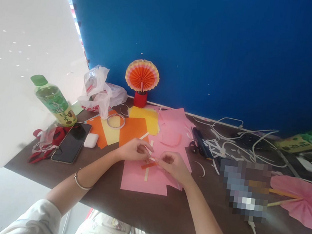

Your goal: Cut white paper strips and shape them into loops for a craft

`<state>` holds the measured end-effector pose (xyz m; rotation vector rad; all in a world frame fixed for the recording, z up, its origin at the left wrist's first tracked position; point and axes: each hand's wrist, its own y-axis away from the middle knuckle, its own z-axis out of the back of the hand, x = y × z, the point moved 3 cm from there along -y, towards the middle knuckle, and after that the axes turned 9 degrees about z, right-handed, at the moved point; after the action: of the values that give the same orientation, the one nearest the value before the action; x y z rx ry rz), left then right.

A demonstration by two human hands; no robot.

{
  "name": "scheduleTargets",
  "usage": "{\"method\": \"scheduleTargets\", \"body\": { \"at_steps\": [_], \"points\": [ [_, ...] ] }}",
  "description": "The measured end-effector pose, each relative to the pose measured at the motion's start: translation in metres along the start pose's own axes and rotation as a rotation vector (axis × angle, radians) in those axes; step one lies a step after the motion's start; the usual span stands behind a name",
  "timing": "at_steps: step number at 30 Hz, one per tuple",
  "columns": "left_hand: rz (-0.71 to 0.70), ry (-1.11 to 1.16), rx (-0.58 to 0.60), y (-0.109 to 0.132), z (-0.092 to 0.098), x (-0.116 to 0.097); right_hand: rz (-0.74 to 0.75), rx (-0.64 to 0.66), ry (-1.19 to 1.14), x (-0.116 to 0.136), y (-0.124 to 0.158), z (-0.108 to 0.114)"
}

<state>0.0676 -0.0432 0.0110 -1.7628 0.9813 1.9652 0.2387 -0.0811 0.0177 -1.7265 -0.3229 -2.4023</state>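
Observation:
Over pink paper sheets (144,186), my left hand (136,150) and my right hand (175,166) nearly meet. Both hands have their fingers closed on a small light paper strip (153,159) that spans the short gap between the fingertips. Just below the fingers there is an orange strip (149,165), its right end close to my right fingertips; whether it is gripped too, I cannot tell. A narrow cream strip (146,174) lies upright on the pink paper beneath. Behind my left hand are orange sheets (134,129).
Farther back, a pleated paper fan (142,76) stands in a red holder (140,100). A green-capped bottle (57,103), phone (71,142) and white earphone case (91,140) sit left. Scissors (193,147), white cables (255,144) and a pink fan (302,201) lie right. A tape roll (116,116) rests on the sheets.

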Motion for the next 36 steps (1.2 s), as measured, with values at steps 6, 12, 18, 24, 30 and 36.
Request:
{"method": "scheduleTargets", "body": {
  "at_steps": [6,12,18,24,30,36],
  "points": [
    [0.009,-0.007,0.007,0.0,0.0,0.001,0.029,0.011,0.048,0.0,0.0,0.003],
    [0.012,-0.045,-0.004,0.0,-0.001,0.0,0.066,0.002,0.09,-0.001,-0.002,0.005],
    [-0.015,-0.004,-0.002,0.001,0.0,-0.002,0.197,-0.062,0.127,0.006,-0.002,0.006],
    [-0.077,0.216,-0.134,0.0,-0.004,-0.004,0.217,-0.191,0.021,0.005,-0.002,0.005],
    [-0.04,0.253,-0.129,-0.003,-0.022,-0.001,0.222,-0.316,-0.033,0.011,0.0,0.001],
    [-0.076,0.209,-0.231,-0.004,-0.027,0.003,0.194,-0.337,-0.058,0.013,-0.001,-0.007]
  ]
}}
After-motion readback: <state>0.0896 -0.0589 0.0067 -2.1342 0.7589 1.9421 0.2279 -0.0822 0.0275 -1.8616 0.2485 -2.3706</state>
